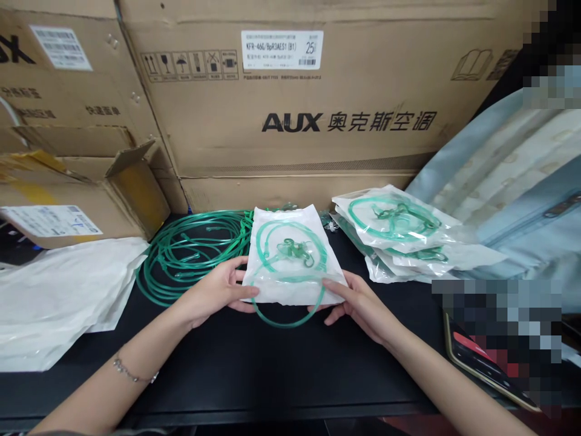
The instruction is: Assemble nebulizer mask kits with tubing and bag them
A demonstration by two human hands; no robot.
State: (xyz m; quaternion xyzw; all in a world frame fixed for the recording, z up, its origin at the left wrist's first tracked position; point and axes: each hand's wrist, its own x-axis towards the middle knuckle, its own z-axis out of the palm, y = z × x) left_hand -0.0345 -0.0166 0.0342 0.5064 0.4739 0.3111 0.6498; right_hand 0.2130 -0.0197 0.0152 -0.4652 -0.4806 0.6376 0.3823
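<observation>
A clear-fronted white pouch (290,242) lies on the black table (254,363) with a coil of green tubing (285,318) partly inside it; a loop of the tubing sticks out of its near, open end. My left hand (218,292) pinches the pouch's near left corner, thumb on top. My right hand (358,303) grips the near right corner the same way.
Loose green tubing coils (190,254) lie left of the pouch. A stack of filled pouches (399,233) sits at the right. Empty white pouches (54,303) are piled far left. Cardboard boxes (318,109) wall the back. A phone (481,363) lies near right, by a person's light-blue clothing (508,181).
</observation>
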